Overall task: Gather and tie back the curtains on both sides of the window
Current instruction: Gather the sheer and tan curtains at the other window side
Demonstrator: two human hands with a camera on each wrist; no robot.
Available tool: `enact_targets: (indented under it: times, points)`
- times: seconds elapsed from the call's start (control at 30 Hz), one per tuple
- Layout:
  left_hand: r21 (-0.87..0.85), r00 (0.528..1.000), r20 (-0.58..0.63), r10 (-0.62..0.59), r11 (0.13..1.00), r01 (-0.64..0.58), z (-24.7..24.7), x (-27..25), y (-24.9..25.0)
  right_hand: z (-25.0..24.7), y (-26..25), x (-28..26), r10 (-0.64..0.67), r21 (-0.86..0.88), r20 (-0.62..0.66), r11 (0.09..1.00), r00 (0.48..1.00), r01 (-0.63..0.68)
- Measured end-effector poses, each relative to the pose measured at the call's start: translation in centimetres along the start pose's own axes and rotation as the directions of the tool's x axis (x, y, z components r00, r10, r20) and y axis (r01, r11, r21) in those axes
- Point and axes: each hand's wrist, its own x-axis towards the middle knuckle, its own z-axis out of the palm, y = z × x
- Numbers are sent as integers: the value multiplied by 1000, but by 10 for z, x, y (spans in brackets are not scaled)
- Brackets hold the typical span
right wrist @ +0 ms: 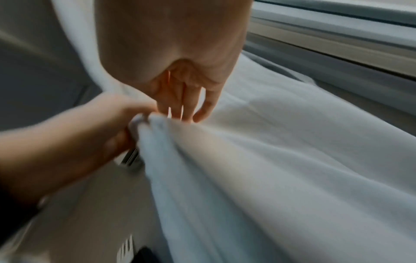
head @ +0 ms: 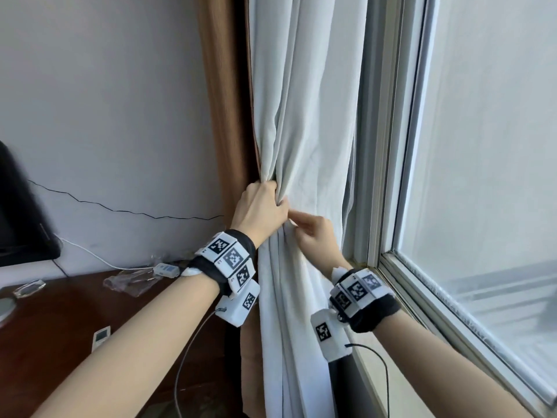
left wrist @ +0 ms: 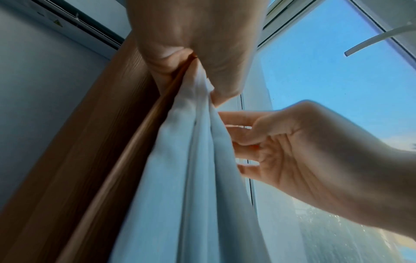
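A white curtain (head: pixel 304 116) hangs between a brown drape (head: pixel 223 116) and the window (head: pixel 482 146). My left hand (head: pixel 262 206) grips a bunch of its folds at about waist height, fingers curled tightly round the fabric. In the left wrist view the same hand (left wrist: pixel 193 58) clamps the white folds (left wrist: pixel 186 178) against the brown edge. My right hand (head: pixel 313 236) sits just below and to the right, its fingers (right wrist: pixel 186 99) straight and touching the curtain (right wrist: pixel 270 160) beside the left hand (right wrist: pixel 101 128). No tie-back shows in any view.
The window frame and sill (head: pixel 422 297) run close along the right. At the left stands a dark wooden desk (head: pixel 60 327) with a white remote (head: pixel 101 334), clear plastic wrapping (head: pixel 132 282) and a black screen (head: pixel 21 212). A thin cable crosses the wall.
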Motion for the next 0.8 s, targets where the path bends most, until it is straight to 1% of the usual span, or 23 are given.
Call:
enact_targets:
  times: [0.03,0.07,0.1,0.13,0.17,0.2,0.23,0.3,0.33,0.37,0.43,0.5,0.57,0.67,0.8]
  points:
    - [19,1000,7,15,1000,-15,0,0,-1,-7,4,5,62,66,-47,996,997,-59]
    - [41,999,21,33,999,-33,-1,0,-2,-14,10,13,131,102,-139,988,982,-118]
    - [56,998,39,52,997,-54,-1,0,-2,-22,18,19,196,120,-257,978,946,-170]
    - [65,996,58,73,995,-77,-2,0,-2,-29,25,27,244,110,-381,970,892,-218]
    - [66,992,75,98,993,-103,-1,0,-1,-38,33,34,272,85,-476,961,836,-265]
    - [60,989,89,122,990,-127,-1,0,0,-45,39,40,299,76,-507,950,808,-304]
    - [52,985,98,141,988,-146,-1,-1,0,-50,48,46,350,97,-455,934,819,-345]
    - [36,982,105,156,986,-161,-2,-2,1,-52,65,59,450,136,-214,892,867,-430]
    - [28,982,106,154,987,-158,-1,-3,1,-49,72,63,477,114,-118,878,871,-465]
    - [25,983,106,151,988,-155,-1,-3,0,-46,78,66,478,109,-68,876,875,-470]
    - [28,983,110,144,989,-148,-1,-2,-1,-40,82,69,457,188,-30,876,889,-444]
    - [25,984,111,137,990,-141,-2,-2,-3,-33,83,71,429,292,36,859,903,-420]
    - [24,985,111,132,991,-135,-3,-1,-6,-27,82,73,435,329,83,837,897,-437]
    - [25,986,104,133,990,-136,-3,-2,-7,-19,82,74,456,323,75,830,887,-454]
    - [28,987,98,130,991,-133,-2,-2,-9,-17,76,70,448,367,-3,832,894,-416]
